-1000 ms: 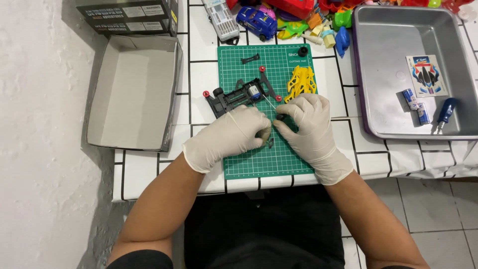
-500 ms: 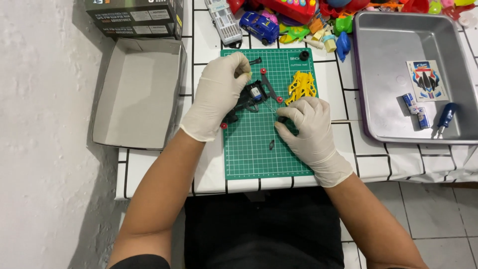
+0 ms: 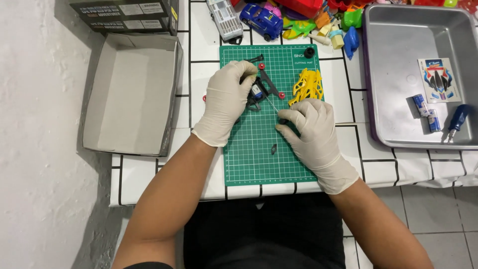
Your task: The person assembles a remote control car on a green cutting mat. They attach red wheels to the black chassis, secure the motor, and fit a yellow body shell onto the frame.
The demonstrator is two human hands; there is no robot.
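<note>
Setting: a person in white gloves works at a white tiled surface (image 3: 149, 174), seen from above.
Cutting mat: a green cutting mat (image 3: 254, 154) lies in the middle of the surface, under both hands.
Left hand: the left hand (image 3: 226, 102) is clenched over a small black toy car chassis (image 3: 255, 93), pressing it to the mat.
Right hand: the right hand (image 3: 311, 132) pinches the near end of a thin metal rod (image 3: 272, 104) (its far end reaches the chassis).
Yellow shell: a yellow car body (image 3: 307, 85) lies on the mat just above the right hand.
Loose part: a small dark piece (image 3: 274, 149) sits on the mat between the wrists.
Left side: an open grey cardboard box (image 3: 130, 94).
Right side: a metal tray (image 3: 398, 104) holds a sticker sheet (image 3: 439, 79), two small batteries (image 3: 426, 112) and a blue screwdriver (image 3: 457, 119).
Far edge: a blue toy car (image 3: 261, 20) among colourful toy parts.
</note>
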